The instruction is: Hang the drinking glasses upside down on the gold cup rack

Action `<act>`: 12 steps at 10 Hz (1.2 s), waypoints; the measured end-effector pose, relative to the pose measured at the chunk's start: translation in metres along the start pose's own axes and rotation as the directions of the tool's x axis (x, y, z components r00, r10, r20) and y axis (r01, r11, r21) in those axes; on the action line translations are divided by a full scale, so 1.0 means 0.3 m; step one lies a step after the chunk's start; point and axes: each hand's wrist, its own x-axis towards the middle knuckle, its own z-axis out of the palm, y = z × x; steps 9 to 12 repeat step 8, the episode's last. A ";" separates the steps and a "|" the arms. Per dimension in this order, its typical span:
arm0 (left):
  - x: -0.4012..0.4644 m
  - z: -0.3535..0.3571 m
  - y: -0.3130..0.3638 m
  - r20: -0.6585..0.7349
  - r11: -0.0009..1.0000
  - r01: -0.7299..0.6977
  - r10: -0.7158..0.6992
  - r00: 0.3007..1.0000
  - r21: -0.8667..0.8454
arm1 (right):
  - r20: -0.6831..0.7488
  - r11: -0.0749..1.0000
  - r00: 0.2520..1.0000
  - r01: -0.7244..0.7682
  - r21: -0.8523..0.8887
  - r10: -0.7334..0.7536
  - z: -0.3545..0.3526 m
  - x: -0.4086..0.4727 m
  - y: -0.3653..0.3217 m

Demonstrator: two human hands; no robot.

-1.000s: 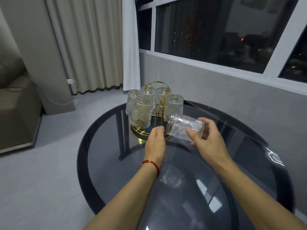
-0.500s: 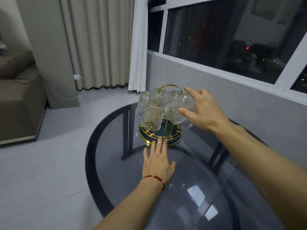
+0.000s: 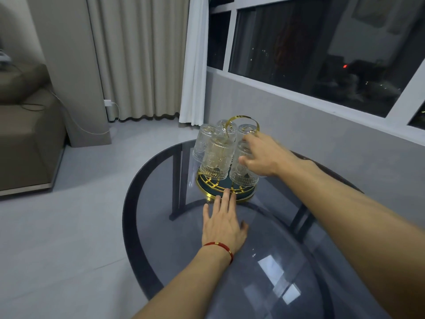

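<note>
Plainly, the thing in hand is the glass at the front right of the rack (image 3: 241,171): it stands mouth-down at about four o'clock from the gold loop handle (image 3: 241,118), and the right hand (image 3: 264,157) is wrapped around its upper half, thumb on the near side and fingers curled over the far side and the upturned base, so the grip is closed on the glass rather than spread. Whether it is already fully seated on its peg I cannot tell, since the hand covers that part. The gold cup rack (image 3: 211,196) sits on the round smoked-glass table (image 3: 147,180) at roughly twelve o'clock from the person, and four other glasses show inverted on it: one at seven o'clock nearest the camera (image 3: 216,157), one at nine o'clock (image 3: 203,141), and two behind the handle at eleven (image 3: 224,126) and one o'clock (image 3: 247,130). The left hand (image 3: 223,224) lies flat and spread on the tabletop at six o'clock from the rack, fingertips touching the gold rim of the base, likely steadying it. These tumblers look thick-walled and embossed, so they are probably fairly heavy, rigid and brittle; the pattern gives some purchase, but smooth glass can slip. Holding around the body near the base seems best, letting go slowly so it does not knock its close neighbours.
</note>
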 end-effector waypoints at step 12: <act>-0.002 -0.022 -0.021 0.042 0.998 -0.012 0.015 0.999 -0.059 | -0.320 0.995 0.947 0.036 0.089 -0.006 0.063 -0.162 0.062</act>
